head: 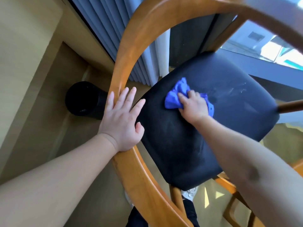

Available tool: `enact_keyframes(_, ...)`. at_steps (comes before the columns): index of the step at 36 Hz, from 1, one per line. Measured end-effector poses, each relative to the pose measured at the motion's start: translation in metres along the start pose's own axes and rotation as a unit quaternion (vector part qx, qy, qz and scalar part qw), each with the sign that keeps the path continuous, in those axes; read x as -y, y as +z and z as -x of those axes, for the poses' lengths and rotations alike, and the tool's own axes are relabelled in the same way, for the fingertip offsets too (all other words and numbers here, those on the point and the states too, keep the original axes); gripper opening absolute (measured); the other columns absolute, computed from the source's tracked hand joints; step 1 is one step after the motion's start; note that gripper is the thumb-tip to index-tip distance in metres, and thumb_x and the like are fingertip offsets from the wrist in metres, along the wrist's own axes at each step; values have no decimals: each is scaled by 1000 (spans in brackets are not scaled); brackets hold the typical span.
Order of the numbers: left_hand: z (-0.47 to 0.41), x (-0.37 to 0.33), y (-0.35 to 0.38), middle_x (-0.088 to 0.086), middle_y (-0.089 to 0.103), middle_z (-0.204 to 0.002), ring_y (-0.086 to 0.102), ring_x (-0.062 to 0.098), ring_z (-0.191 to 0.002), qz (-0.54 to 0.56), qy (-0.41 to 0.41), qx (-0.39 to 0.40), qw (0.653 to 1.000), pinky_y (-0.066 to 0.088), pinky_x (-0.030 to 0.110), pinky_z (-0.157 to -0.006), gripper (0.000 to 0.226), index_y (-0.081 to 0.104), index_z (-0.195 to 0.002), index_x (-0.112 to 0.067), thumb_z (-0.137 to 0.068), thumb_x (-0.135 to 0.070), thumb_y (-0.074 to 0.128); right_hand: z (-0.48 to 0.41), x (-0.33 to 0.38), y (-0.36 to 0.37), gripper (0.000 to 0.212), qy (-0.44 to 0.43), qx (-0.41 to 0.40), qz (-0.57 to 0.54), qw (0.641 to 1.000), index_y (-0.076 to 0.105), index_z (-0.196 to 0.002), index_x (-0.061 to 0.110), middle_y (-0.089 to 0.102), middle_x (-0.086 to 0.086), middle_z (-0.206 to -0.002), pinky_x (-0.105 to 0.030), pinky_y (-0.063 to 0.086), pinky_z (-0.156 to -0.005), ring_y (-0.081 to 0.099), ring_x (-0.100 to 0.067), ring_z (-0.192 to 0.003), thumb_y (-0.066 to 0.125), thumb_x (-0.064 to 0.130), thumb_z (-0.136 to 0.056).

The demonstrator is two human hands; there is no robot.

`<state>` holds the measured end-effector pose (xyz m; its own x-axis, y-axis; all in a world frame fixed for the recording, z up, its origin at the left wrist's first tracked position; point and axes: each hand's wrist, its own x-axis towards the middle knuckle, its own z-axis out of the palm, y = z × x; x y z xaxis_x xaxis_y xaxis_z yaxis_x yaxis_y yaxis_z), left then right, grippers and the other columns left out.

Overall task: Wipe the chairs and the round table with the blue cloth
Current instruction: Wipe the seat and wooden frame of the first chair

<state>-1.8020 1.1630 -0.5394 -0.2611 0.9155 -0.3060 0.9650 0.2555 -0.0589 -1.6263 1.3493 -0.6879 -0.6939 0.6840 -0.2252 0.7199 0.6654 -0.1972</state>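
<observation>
A wooden chair with a curved orange-brown backrest rail (pixel 122 63) and a dark padded seat (pixel 188 145) fills the view from above. My right hand (pixel 193 107) presses a crumpled blue cloth (pixel 175 95) flat onto the middle of the seat. Pale streaks mark the seat to the right of the cloth. My left hand (pixel 122 118) rests on the curved rail at the seat's left side, fingers spread and lying over the wood. The round table is not in view.
A black cylindrical bin (pixel 83 98) stands on the tan floor left of the chair. Blue-grey pleated curtains (pixel 105 27) and a window (pixel 262 45) lie beyond the chair. Part of another wooden frame (pixel 234 202) shows at the lower right.
</observation>
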Motion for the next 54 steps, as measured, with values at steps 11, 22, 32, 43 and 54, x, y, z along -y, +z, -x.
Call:
enact_keyframes(11, -1, -1, 2, 13, 8, -157, 5, 25, -145, 114, -164, -55, 978, 7, 38, -116, 79, 10, -149, -8, -82, -38, 40, 40, 23, 16, 51, -250, -3, 13, 968, 68, -114, 17, 63, -16, -96, -38, 47, -58, 58, -33, -70, 78, 25, -65)
enact_keyframes(22, 1, -2, -3, 15, 13, -156, 5, 24, -145, 102, -103, -29, 989, 8, 39, -117, 74, 17, -148, -5, -81, -34, 33, -6, 2, 8, 40, -354, -24, 35, 934, 69, -108, 18, 63, -17, -92, -37, 46, -55, 57, -31, -65, 71, 13, -68)
enact_keyframes(32, 0, -1, -5, 9, 35, -149, 15, 27, -143, 104, -70, -24, 992, 12, 45, -117, 59, 46, -135, -14, -79, -30, 37, -79, -53, -20, 45, -165, -58, 22, 984, 69, -114, 15, 60, -27, -101, -46, 47, -62, 59, -43, -77, 77, 17, -70)
enact_keyframes(43, 0, 0, -4, 1, 54, -134, 19, 29, -142, 109, -57, -29, 992, 8, 44, -117, 38, 66, -110, -21, -79, -26, 44, -116, -79, -30, 47, 76, -50, 10, 996, 54, -128, 24, 49, -22, -118, -47, 41, -77, 50, -44, -102, 62, 28, -82)
enact_keyframes(54, -1, 2, -3, 0, 57, -132, 22, 28, -141, 113, -58, -19, 992, 7, 42, -117, 38, 67, -109, -23, -79, -29, 44, -89, 29, -14, 40, -94, 36, 30, 994, 56, -120, 23, 53, -16, -108, -42, 41, -68, 51, -38, -99, 55, 31, -81)
